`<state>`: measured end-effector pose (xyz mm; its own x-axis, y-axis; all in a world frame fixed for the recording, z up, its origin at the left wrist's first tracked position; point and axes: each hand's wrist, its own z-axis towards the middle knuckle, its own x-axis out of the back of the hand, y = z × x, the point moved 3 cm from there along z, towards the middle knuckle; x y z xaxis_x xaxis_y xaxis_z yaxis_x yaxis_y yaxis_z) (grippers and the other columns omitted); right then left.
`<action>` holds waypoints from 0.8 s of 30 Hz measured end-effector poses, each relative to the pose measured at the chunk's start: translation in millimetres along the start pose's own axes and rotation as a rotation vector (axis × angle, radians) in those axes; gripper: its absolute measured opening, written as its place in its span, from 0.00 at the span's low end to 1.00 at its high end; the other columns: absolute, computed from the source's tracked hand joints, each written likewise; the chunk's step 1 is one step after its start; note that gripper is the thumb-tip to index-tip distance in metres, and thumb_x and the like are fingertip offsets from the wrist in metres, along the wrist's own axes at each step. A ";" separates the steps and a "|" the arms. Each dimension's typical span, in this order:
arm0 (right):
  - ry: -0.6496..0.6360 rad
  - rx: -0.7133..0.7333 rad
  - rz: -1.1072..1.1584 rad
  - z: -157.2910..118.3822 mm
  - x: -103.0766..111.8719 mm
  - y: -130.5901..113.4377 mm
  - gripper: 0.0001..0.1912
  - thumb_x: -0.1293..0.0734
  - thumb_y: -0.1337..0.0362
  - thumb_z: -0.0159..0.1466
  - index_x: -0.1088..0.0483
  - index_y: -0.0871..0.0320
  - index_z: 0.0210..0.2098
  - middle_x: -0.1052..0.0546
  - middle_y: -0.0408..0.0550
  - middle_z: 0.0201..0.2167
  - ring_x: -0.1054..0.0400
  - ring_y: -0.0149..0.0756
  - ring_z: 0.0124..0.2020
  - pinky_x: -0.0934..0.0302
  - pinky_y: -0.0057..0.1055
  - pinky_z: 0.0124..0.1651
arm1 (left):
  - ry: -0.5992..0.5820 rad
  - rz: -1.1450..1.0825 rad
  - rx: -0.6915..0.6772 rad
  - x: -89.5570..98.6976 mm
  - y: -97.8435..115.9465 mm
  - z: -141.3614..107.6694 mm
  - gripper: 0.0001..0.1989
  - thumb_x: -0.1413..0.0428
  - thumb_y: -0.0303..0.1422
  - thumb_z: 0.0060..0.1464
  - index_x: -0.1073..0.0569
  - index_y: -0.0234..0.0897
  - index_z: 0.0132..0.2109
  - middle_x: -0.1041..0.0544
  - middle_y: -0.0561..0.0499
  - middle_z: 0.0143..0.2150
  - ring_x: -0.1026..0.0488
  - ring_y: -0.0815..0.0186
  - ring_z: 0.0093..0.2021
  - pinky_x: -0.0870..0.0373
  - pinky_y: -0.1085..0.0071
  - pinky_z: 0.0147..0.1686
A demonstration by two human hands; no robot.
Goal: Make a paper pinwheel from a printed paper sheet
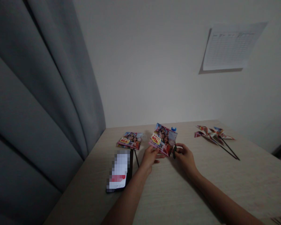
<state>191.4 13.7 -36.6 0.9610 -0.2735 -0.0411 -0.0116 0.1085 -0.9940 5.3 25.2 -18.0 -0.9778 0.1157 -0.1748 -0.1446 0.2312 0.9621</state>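
My left hand (pixel 151 157) grips the lower left edge of a square printed flyer (pixel 163 139), which it holds tilted above the table. Close to the flyer's right edge, my right hand (pixel 184 156) is closed around a small dark object (pixel 174 151); its kind is hard to make out. A small blue piece (pixel 173 129) shows beside the flyer's upper right corner. More printed flyers (pixel 130 140) lie stacked to the left, and a thin dark stick (pixel 136 158) rests between them and my left arm.
On the light wood table (pixel 168 193) a phone (pixel 119 171) with a lit screen lies left of my left arm. Paper pinwheels (pixel 214 134) on dark sticks (pixel 230 150) lie at the right. A grey curtain (pixel 44 78) hangs at the left, and a printed sheet (pixel 227 48) is on the wall.
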 end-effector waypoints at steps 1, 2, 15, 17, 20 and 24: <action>0.002 -0.013 0.014 -0.1 -0.3 -0.1 0.29 0.24 0.53 0.47 0.31 0.59 0.45 0.23 0.44 0.23 0.31 0.35 0.23 0.39 0.28 0.27 | 0.000 0.004 0.003 -0.2 0.0 -0.4 0.17 0.39 0.39 0.53 0.27 0.38 0.48 0.18 0.45 0.44 0.19 0.64 0.32 0.42 0.79 0.20; 0.005 -0.022 0.027 -0.3 -0.5 -0.6 0.29 0.24 0.54 0.47 0.31 0.59 0.44 0.23 0.44 0.23 0.31 0.35 0.22 0.39 0.28 0.26 | -0.002 0.006 0.004 -0.4 0.1 -0.9 0.16 0.39 0.39 0.53 0.27 0.38 0.48 0.18 0.45 0.44 0.19 0.64 0.33 0.41 0.79 0.20; 0.006 -0.001 0.070 -2.8 -1.6 -8.5 0.30 0.23 0.53 0.46 0.32 0.59 0.44 0.23 0.45 0.22 0.31 0.35 0.22 0.38 0.29 0.28 | -0.056 0.062 -0.033 -11.1 -1.5 -8.2 0.19 0.36 0.43 0.48 0.25 0.38 0.45 0.18 0.43 0.45 0.19 0.61 0.36 0.38 0.77 0.24; 0.000 0.004 0.079 -4.4 -2.8 -11.2 0.30 0.23 0.53 0.46 0.31 0.59 0.44 0.23 0.45 0.22 0.31 0.35 0.22 0.38 0.29 0.27 | -0.054 0.058 -0.044 -13.0 -2.9 -7.5 0.19 0.36 0.42 0.48 0.26 0.37 0.45 0.18 0.43 0.45 0.19 0.61 0.36 0.39 0.77 0.22; 0.002 0.013 0.083 -5.3 -3.7 -12.9 0.29 0.23 0.53 0.46 0.31 0.59 0.43 0.22 0.46 0.23 0.31 0.35 0.23 0.38 0.29 0.27 | -0.034 0.037 -0.044 -14.0 -4.2 -6.6 0.18 0.37 0.40 0.48 0.25 0.37 0.44 0.18 0.42 0.46 0.19 0.61 0.35 0.41 0.78 0.21; -0.006 0.013 0.077 -3.7 -3.1 -9.1 0.30 0.23 0.52 0.46 0.31 0.59 0.44 0.22 0.46 0.23 0.31 0.35 0.22 0.37 0.29 0.27 | -0.018 0.024 -0.055 -13.2 -2.7 -7.3 0.17 0.37 0.39 0.48 0.24 0.37 0.45 0.18 0.42 0.44 0.19 0.61 0.35 0.41 0.78 0.21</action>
<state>187.5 10.0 -27.8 0.9590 -0.2582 -0.1166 -0.0818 0.1415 -0.9866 17.6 16.0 -16.8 -0.9782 0.1381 -0.1552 -0.1303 0.1745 0.9760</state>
